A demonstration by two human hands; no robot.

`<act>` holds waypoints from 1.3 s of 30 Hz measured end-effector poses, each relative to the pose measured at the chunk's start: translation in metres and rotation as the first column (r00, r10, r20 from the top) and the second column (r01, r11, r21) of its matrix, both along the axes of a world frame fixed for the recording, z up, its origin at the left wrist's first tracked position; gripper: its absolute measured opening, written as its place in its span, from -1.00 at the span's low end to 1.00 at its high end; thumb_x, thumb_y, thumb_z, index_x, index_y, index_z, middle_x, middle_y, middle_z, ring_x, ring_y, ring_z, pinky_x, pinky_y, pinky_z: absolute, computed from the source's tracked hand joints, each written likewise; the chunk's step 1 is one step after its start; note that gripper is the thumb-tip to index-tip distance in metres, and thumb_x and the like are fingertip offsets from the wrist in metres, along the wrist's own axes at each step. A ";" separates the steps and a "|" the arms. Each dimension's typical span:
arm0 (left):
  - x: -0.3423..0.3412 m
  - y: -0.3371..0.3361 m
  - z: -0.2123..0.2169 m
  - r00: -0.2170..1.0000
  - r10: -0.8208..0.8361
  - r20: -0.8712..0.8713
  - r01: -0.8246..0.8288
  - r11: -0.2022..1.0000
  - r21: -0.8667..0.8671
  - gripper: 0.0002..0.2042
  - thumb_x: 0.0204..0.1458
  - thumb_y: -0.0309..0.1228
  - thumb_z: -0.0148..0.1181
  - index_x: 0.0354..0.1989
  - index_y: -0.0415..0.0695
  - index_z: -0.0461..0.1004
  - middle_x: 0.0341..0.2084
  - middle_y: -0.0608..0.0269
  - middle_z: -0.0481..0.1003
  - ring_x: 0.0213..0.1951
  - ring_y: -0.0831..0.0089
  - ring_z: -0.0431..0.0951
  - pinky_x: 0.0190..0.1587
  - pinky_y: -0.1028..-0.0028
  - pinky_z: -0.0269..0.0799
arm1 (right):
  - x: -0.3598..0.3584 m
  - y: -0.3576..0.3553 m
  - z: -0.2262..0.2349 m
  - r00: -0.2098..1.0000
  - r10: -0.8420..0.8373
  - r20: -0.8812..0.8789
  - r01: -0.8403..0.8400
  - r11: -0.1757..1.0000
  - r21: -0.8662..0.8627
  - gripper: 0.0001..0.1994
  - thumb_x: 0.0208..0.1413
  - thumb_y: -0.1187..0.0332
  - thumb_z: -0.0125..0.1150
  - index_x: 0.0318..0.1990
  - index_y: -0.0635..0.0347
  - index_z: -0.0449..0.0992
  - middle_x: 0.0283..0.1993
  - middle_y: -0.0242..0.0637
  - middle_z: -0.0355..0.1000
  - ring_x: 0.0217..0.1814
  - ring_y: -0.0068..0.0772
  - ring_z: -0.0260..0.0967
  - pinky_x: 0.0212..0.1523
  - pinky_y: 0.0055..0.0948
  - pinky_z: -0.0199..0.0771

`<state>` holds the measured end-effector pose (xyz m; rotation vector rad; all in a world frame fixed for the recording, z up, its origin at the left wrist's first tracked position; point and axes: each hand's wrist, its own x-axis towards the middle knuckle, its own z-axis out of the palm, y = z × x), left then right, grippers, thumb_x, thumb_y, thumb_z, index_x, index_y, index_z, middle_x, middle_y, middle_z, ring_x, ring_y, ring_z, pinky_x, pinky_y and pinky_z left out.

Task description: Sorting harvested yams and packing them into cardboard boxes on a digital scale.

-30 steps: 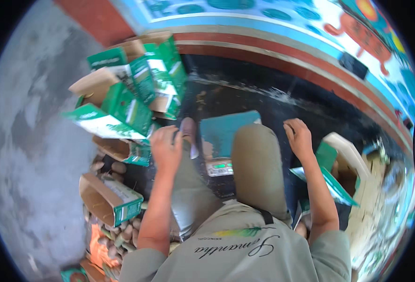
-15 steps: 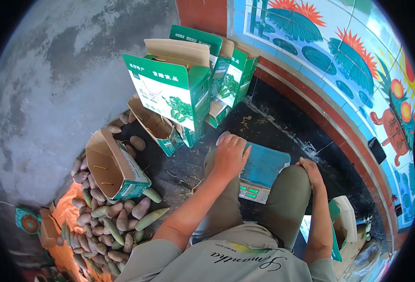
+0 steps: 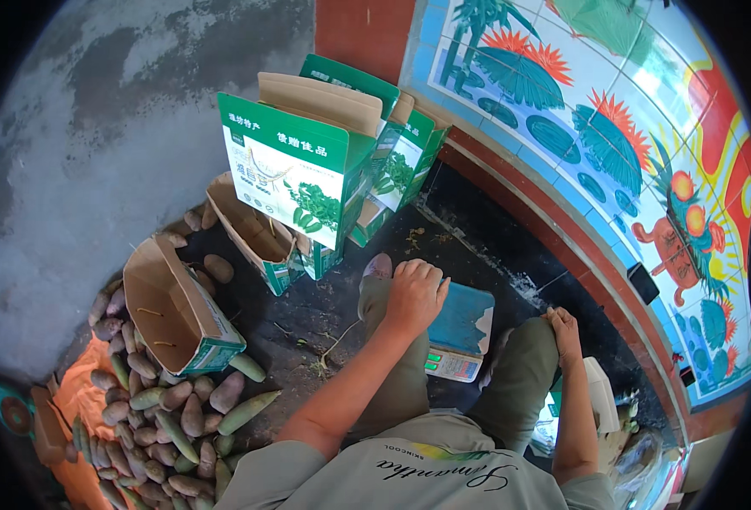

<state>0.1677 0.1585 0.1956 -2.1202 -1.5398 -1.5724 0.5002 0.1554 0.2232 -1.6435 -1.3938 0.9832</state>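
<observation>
Since a moment ago the view has swung a little further left, bringing more of the heap of tubers into sight, while both hands have stayed on the knees.

From the head camera, the person squats on the dark floor (image 3: 307,314). The left hand (image 3: 414,293) lies palm down on the left knee, fingers loosely curled, holding nothing. The right hand (image 3: 565,330) rests on the right knee, fingers bent over it, also holding nothing. Between the knees sits a blue scale (image 3: 460,327), its platform just beside the left hand. Ahead stands a cluster of green cartons (image 3: 307,183), flaps open, against the red base of the painted wall (image 3: 614,127). To the left an open carton (image 3: 176,310) lies tipped on its side beside the pile of tubers (image 3: 167,416).
</observation>
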 end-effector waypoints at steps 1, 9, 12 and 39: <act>-0.001 0.000 -0.001 1.000 0.015 0.009 -0.015 1.000 0.007 -0.86 -0.15 -0.40 0.20 -0.55 -0.18 0.39 -0.52 0.15 0.41 -0.28 0.22 0.40 -0.18 0.28 0.26 | 0.001 0.001 0.000 1.000 0.015 0.009 -0.015 1.000 0.007 -0.74 0.09 0.22 0.09 -0.57 0.11 0.35 -0.56 -0.51 0.29 -0.51 -0.71 0.15 -0.46 -0.63 0.15; 0.003 -0.004 0.001 0.997 0.036 -0.061 -0.039 0.998 -0.055 -0.86 -0.17 -0.39 0.20 -0.52 -0.17 0.40 -0.47 0.18 0.43 -0.24 0.24 0.40 -0.16 0.30 0.25 | 0.021 0.039 -0.038 0.956 0.088 0.279 -0.069 0.995 -0.077 -0.77 0.05 0.31 0.10 -0.60 0.14 0.40 -0.63 -0.51 0.27 -0.58 -0.70 0.15 -0.52 -0.60 0.16; 0.010 -0.002 0.001 0.996 0.022 -0.088 -0.029 0.996 -0.081 -0.86 -0.14 -0.37 0.19 -0.51 -0.18 0.41 -0.45 0.17 0.43 -0.24 0.24 0.39 -0.14 0.30 0.24 | 0.043 0.073 -0.054 0.915 0.210 0.345 -0.169 0.975 -0.145 -0.79 0.06 0.35 0.08 -0.56 0.22 0.45 -0.62 -0.43 0.35 -0.59 -0.63 0.24 -0.51 -0.58 0.23; -0.011 -0.004 0.008 0.961 0.157 -0.228 -0.208 0.952 -0.225 -0.87 -0.10 -0.36 0.17 -0.46 -0.14 0.44 -0.39 0.23 0.45 -0.16 0.29 0.40 -0.07 0.31 0.24 | -0.072 0.115 -0.096 0.008 0.726 0.688 -0.787 0.429 -0.444 -0.67 -0.02 0.08 0.12 -0.37 0.20 0.50 -0.38 -0.09 0.48 -0.34 0.00 0.44 -0.31 -0.18 0.42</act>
